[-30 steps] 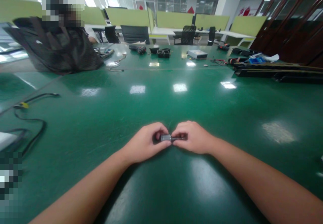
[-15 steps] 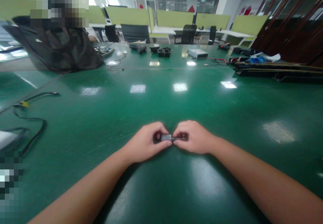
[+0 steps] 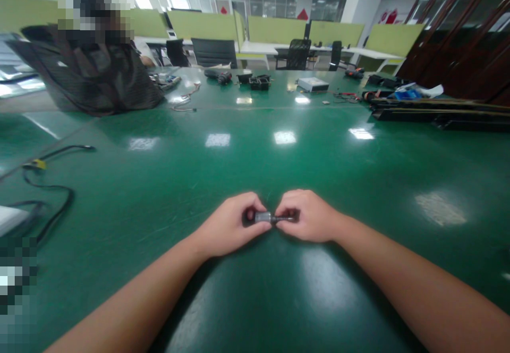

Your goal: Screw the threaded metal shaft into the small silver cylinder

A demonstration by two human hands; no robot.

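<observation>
Low over the green tabletop, my left hand (image 3: 229, 225) is closed around a small silver metal cylinder (image 3: 262, 217), held level between thumb and fingers. A thin dark rod (image 3: 283, 218) lies in line with the cylinder on its right. It may be threaded, but is too small to tell. My right hand (image 3: 308, 216) pinches this rod between thumb and forefinger, its fingertips just beside the cylinder's end. Whether rod and cylinder are one piece cannot be made out. The curled fingers hide the outer ends of both parts.
A black cable (image 3: 66, 194) with a yellow tag lies at left. Behind it stands a large dark bag (image 3: 107, 77). Black boxes (image 3: 258, 81), a white box (image 3: 313, 84) and long dark bars (image 3: 430, 111) lie along the far side. A person sits behind the bag.
My right hand has shifted very slightly right, and a little more of the dark rod shows beside the cylinder. My left hand stays in place.
</observation>
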